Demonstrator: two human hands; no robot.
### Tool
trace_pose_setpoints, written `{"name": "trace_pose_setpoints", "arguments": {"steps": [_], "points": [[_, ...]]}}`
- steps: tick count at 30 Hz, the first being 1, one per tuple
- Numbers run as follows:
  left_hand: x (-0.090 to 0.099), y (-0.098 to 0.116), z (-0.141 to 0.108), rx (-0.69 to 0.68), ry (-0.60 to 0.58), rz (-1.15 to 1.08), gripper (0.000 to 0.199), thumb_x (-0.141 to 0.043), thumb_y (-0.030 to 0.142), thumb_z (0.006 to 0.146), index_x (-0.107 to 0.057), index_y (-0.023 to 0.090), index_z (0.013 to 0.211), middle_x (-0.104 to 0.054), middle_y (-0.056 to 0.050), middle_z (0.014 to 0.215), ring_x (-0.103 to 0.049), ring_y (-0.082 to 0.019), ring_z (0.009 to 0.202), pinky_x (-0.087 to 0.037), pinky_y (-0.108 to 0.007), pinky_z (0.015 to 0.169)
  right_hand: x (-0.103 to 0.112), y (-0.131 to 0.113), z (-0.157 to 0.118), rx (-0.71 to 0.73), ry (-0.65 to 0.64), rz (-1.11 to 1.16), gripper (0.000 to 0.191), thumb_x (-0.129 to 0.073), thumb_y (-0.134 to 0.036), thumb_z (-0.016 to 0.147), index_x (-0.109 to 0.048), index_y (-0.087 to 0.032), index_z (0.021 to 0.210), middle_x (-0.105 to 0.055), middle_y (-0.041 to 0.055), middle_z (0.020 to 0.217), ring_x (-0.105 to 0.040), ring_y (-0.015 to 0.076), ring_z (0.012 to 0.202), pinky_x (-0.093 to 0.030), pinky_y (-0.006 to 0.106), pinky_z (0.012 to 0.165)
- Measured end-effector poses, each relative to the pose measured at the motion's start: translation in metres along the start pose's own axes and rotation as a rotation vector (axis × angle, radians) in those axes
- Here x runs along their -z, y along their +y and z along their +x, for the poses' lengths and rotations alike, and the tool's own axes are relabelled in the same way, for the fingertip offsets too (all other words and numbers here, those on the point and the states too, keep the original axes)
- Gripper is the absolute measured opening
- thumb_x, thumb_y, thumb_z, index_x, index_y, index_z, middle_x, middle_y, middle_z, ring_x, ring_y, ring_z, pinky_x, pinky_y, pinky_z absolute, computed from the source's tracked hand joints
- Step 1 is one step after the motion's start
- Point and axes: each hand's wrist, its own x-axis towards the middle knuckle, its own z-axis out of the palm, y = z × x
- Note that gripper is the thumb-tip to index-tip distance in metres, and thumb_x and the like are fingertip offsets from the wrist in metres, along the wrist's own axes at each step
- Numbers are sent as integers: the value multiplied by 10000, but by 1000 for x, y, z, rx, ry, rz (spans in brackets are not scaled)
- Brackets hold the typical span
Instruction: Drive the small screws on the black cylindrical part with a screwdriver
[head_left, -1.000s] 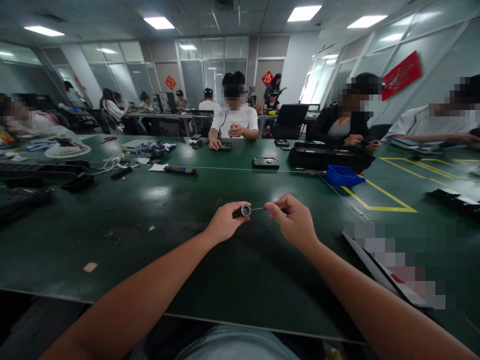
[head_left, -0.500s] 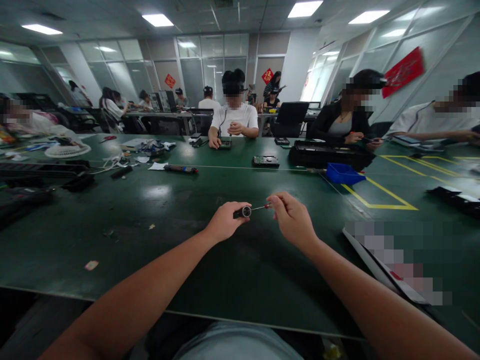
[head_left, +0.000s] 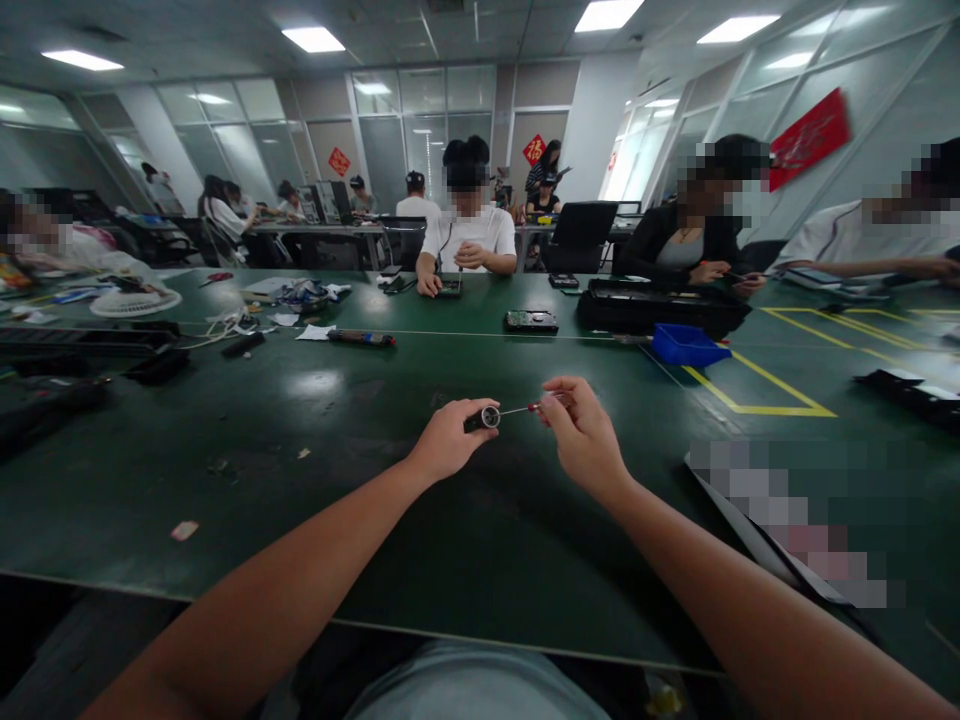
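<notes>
My left hand (head_left: 450, 440) is closed around a small black cylindrical part with a silver-rimmed round end (head_left: 490, 417), held just above the green table (head_left: 315, 430). In my right hand (head_left: 589, 435) is a thin screwdriver (head_left: 531, 408) with a red collar, pinched between thumb and fingers. Its metal shaft points left and meets the side of the black part near the rim. Whether the tip sits in a screw is too small to tell. My fingers hide most of the screwdriver's handle.
Ahead lie a hard drive (head_left: 531, 321), a blue bin (head_left: 688, 345) and a long black casing (head_left: 664, 308). A dark tool (head_left: 362, 338) lies left of centre, with a white fan grille (head_left: 135, 298) beyond. Across the table a person (head_left: 469, 240) works; others sit at right.
My right hand has shifted slightly upward, and its fingers have turned a little on the screwdriver. The left hand keeps its hold on the black part, almost still.
</notes>
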Motion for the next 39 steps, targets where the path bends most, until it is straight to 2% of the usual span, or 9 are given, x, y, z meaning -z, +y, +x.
{"name": "trace_pose_setpoints", "arguments": {"steps": [3, 9, 12, 15, 19, 25, 31, 36, 39], "points": [[0, 1, 0, -12, -6, 24, 383, -749, 221, 828, -682, 233, 1206, -712, -38, 1143, -624, -234, 1059, -445, -387, 965, -3, 3, 3, -39, 17, 123, 213, -530, -409, 939, -604, -210, 945, -648, 29, 785, -618, 186, 739, -484, 349, 710], [3, 5, -1, -146, -74, 10, 365, -726, 204, 845, -674, 231, 1206, -704, -40, 1170, -610, -226, 1089, -440, -384, 990, -9, 13, 11, -241, 158, 406, 293, -590, -510, 881, -617, -219, 873, -611, -2, 734, -595, 159, 645, -505, 338, 663], [6, 7, -1, -209, -132, 8, 349, -722, 213, 852, -677, 247, 1197, -700, -23, 1191, -601, -217, 1113, -431, -375, 996, -8, 14, 13, -377, 116, 563, 300, -655, -513, 826, -615, -216, 814, -577, -16, 679, -549, 141, 581, -518, 337, 647], [6, 6, -1, -192, -131, 33, 381, -740, 227, 839, -674, 246, 1214, -704, -21, 1184, -602, -215, 1092, -432, -372, 983, -6, 13, 15, -449, 122, 628, 293, -685, -495, 798, -606, -213, 776, -559, -23, 648, -509, 128, 555, -528, 333, 650], [6, 2, 0, -123, -109, 69, 400, -724, 262, 854, -661, 253, 1249, -702, -34, 1179, -599, -231, 1070, -441, -394, 959, -5, 12, 13, -309, 176, 447, 299, -635, -519, 841, -606, -222, 839, -599, -11, 710, -550, 144, 610, -506, 320, 637], [7, 3, 0, -70, -116, 66, 395, -705, 282, 865, -666, 250, 1257, -710, -43, 1169, -615, -243, 1071, -448, -409, 973, -5, 4, 6, -109, 94, 106, 261, -491, -463, 954, -574, -216, 935, -634, 19, 774, -587, 165, 676, -484, 328, 654], [5, 4, 0, -35, -88, 24, 398, -714, 287, 859, -675, 260, 1254, -707, -48, 1202, -636, -245, 1100, -448, -411, 1009, -4, 4, 3, -36, 72, 38, 237, -451, -432, 983, -559, -222, 964, -644, 27, 801, -602, 170, 697, -490, 329, 672], [6, 4, 1, -43, -95, 38, 409, -707, 275, 863, -662, 247, 1268, -701, -50, 1212, -625, -238, 1101, -446, -395, 1002, -6, 9, 3, -37, 94, 47, 231, -437, -427, 988, -545, -224, 1000, -655, 29, 823, -619, 179, 724, -495, 343, 697], [6, 3, 0, -53, -94, 57, 408, -710, 275, 860, -664, 251, 1265, -708, -43, 1182, -623, -239, 1067, -446, -397, 978, -4, 7, 5, -39, 61, 24, 256, -470, -458, 973, -560, -219, 955, -654, 21, 773, -616, 177, 697, -481, 333, 678]]}}
